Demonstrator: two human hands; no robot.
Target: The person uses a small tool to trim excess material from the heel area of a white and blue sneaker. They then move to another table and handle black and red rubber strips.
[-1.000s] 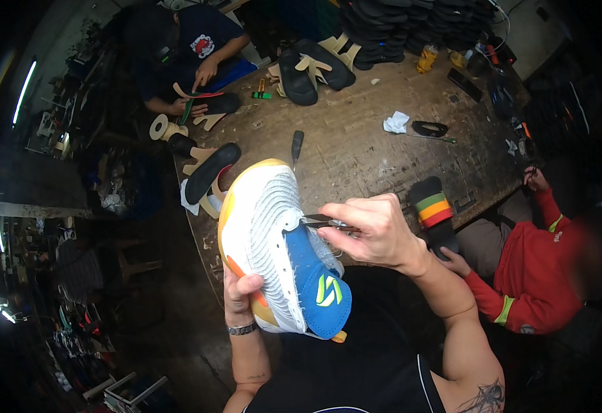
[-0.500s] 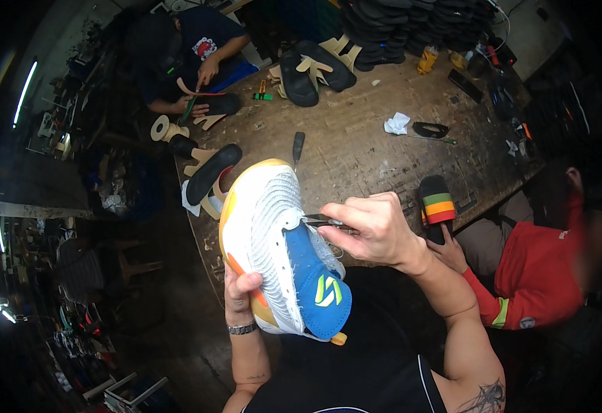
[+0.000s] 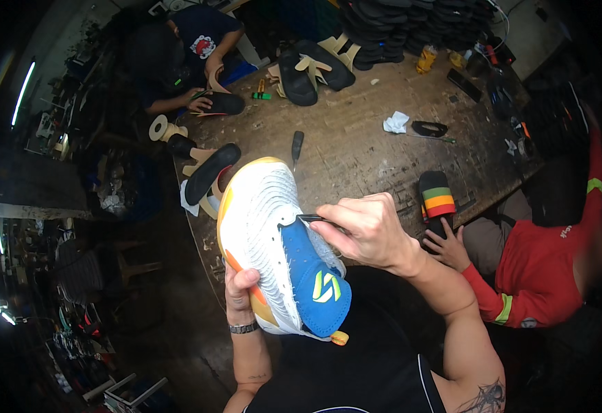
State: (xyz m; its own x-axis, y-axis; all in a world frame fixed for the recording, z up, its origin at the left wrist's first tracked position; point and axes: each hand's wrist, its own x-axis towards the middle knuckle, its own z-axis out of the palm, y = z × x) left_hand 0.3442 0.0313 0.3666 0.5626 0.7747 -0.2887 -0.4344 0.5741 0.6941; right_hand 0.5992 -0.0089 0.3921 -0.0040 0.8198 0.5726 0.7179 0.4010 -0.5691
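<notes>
A white sneaker (image 3: 256,206) with a blue tongue (image 3: 314,272), orange accents and a yellowish sole edge is held up off the near side of the table. My left hand (image 3: 240,286) grips it from the left, thumb against the side and the other fingers hidden beneath. Between thumb and fingers, my right hand (image 3: 363,227) pinches a slim dark pointed tool (image 3: 312,218), whose exact kind is hard to tell. The tool's tip meets the upper at the top of the tongue opening. Frayed threads line the opening's edge, which has eyelet holes and no lace through them.
On the wooden table (image 3: 356,151) lie a dark-handled awl-like tool (image 3: 297,146), sandal soles (image 3: 211,172), crumpled white paper (image 3: 396,122) and a striped slide sandal (image 3: 438,199). A co-worker's hand (image 3: 449,244) touches that sandal at right. Another co-worker (image 3: 201,103) handles a sole at far left.
My right hand and the tool have shifted slightly left and closer against the shoe opening. The shoe barely moved. The right co-worker's far arm swung outward; the far-left co-worker's hands shifted on the sole.
</notes>
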